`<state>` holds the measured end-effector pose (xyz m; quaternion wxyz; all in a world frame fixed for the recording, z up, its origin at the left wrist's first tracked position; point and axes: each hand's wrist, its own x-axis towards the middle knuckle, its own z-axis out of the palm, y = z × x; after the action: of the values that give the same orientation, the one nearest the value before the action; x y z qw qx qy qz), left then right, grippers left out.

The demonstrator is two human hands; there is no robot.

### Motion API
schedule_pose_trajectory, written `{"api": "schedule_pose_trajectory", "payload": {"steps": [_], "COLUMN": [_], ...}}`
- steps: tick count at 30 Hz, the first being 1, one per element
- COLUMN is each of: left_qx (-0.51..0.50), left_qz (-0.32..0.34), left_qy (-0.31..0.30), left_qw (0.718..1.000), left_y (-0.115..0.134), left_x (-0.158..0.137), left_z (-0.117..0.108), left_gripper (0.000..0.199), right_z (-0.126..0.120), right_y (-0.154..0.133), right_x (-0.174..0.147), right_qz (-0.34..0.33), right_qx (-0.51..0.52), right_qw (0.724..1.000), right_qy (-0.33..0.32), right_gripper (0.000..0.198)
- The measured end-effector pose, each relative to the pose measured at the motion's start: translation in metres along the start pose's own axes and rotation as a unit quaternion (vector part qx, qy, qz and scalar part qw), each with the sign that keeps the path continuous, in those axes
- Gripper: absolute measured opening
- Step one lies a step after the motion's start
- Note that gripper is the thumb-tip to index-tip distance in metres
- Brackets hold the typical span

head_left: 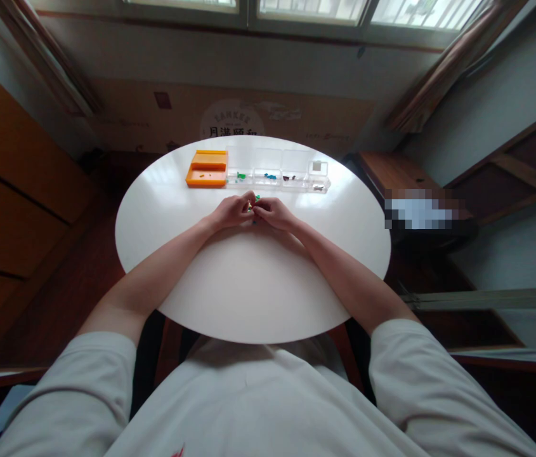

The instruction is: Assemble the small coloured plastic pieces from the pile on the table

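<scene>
Over the middle of the white round table (248,285), my left hand (233,211) and my right hand (274,212) meet with fingertips pinched together. Between them shows a small green and yellow toy-block piece (257,198), mostly covered by the fingers. A bit of blue peeks out just below the fingertips; whether it belongs to the same piece I cannot tell. Both hands are closed around this piece. Just beyond them, an open clear box holds small green pieces (241,176), and another beside it holds blue pieces (270,176).
An orange box (205,184) with its lid up stands at the back left of the row. Dark pieces (288,178) lie in a clear box, and a smaller clear box (319,188) ends the row at right. A wooden side table (386,168) stands beyond the right edge.
</scene>
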<state>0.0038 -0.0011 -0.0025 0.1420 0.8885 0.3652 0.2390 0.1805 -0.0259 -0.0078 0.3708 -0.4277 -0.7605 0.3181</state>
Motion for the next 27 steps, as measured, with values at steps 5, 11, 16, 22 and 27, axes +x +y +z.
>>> {"api": "schedule_pose_trajectory", "payload": {"steps": [5, 11, 16, 22, 27], "left_qx": [-0.002, 0.0, -0.003, -0.003, 0.0], "left_qz": [0.001, -0.002, -0.003, 0.0, 0.001], "left_qy": [0.002, 0.0, -0.002, -0.002, 0.003], "left_qw": [1.0, 1.0, 1.0, 1.0, 1.0], "left_y": [-0.0008, -0.0011, -0.0003, -0.0006, -0.0003], "left_x": [0.0, 0.0003, -0.0003, -0.0003, 0.0], "left_z": [0.0002, 0.0002, -0.0002, 0.0002, 0.0005], "left_gripper": [0.024, 0.025, 0.026, 0.026, 0.026], "right_z": [-0.0007, -0.0011, -0.0005, -0.0007, 0.0005], "right_y": [-0.002, -0.0014, -0.0012, -0.002, 0.0021], "right_x": [-0.0006, -0.0005, -0.0007, -0.0006, 0.001], "right_qz": [0.007, 0.009, 0.004, 0.001, 0.007], "right_qx": [0.011, 0.011, 0.009, -0.004, 0.004], "right_qw": [1.0, 1.0, 1.0, 1.0, 1.0], "right_qy": [-0.009, -0.01, -0.007, -0.001, 0.0], "right_gripper": [0.026, 0.025, 0.025, 0.026, 0.025]}}
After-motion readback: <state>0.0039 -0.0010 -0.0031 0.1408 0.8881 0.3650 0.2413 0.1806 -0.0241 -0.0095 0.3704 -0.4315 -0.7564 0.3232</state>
